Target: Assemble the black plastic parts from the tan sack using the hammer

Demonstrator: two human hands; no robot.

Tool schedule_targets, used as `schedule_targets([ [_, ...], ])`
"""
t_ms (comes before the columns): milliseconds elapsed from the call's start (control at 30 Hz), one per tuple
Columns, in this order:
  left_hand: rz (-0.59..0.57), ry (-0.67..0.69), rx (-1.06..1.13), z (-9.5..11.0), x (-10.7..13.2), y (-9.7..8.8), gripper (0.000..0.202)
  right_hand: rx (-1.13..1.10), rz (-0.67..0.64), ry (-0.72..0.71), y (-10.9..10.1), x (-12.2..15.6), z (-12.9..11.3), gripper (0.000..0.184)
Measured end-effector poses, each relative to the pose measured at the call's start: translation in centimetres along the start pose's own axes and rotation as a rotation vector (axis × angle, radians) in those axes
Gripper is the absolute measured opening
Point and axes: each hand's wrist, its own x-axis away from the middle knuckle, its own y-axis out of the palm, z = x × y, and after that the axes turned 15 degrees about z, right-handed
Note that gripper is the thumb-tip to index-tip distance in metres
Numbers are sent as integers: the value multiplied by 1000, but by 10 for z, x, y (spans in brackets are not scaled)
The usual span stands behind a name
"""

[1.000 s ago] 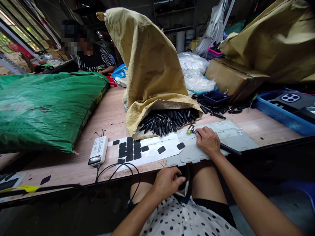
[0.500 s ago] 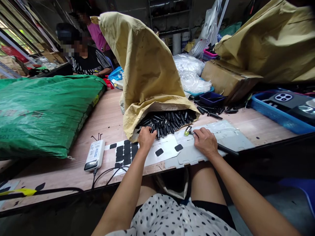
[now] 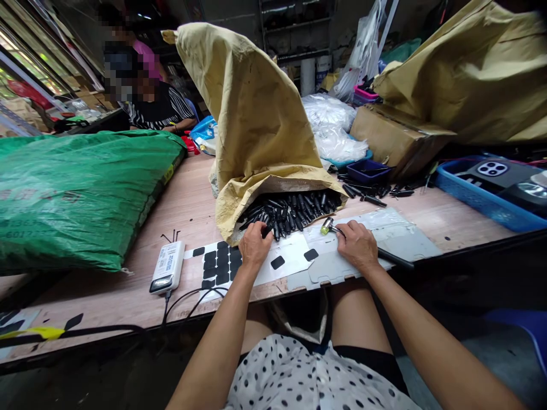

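The black pointed pieces (image 3: 294,212) lie heaped in the open mouth of a brown paper sack (image 3: 252,114) standing on the desk (image 3: 192,199). The left hand (image 3: 255,246) is at the front edge of the heap, fingers curled; whether it grips a piece cannot be told. The right hand (image 3: 358,246) is closed around a small hammer (image 3: 327,226), its head just in front of the sack mouth and its black handle pointing right, above a grey board (image 3: 405,233). Left of the board, a white sheet (image 3: 294,247) carries black rounded squares (image 3: 222,265). Beside the sheet lies a white device (image 3: 168,266) with a cable attached. A green sack (image 3: 77,199) occupies the left side, a blue tray (image 3: 470,193) the right.
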Motion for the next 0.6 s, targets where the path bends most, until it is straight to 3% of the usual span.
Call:
schedule_targets([
  [100, -26, 141, 183, 6, 10, -13, 15, -2, -1, -4, 1, 0, 0, 23],
  [200, -242, 257, 283, 9, 28, -16, 17, 2, 4, -2, 1, 1, 1, 23],
  [267, -327, 245, 290, 8, 40, -11, 17, 6, 3, 0, 1, 1, 1, 23],
  [433, -300, 170, 386, -2, 53, 1, 25, -3, 13, -2, 1, 2, 2, 23],
  [600, -291, 120, 446, -8, 52, 3, 16, -33, 1, -16, 2, 2, 8, 26],
])
